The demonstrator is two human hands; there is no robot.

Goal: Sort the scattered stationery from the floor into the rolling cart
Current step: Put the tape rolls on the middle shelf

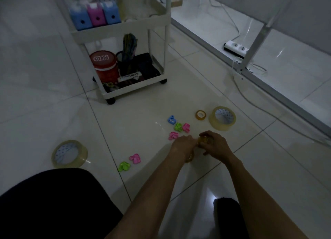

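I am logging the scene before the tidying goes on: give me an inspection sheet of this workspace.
Surface: glossy white tiled floor, dimly lit.
Job's things: white rolling cart, shelves partly filled; big tape roll at right; big tape roll at left; small tape roll; six small coloured clips, among them a blue clip.
Clutter: nothing seen.
Hands: right hand grips an amber tape roll; left hand meets it, fingers hidden.
Cables: white cables on the floor by a power strip.
Surroundings: metal frame at right.
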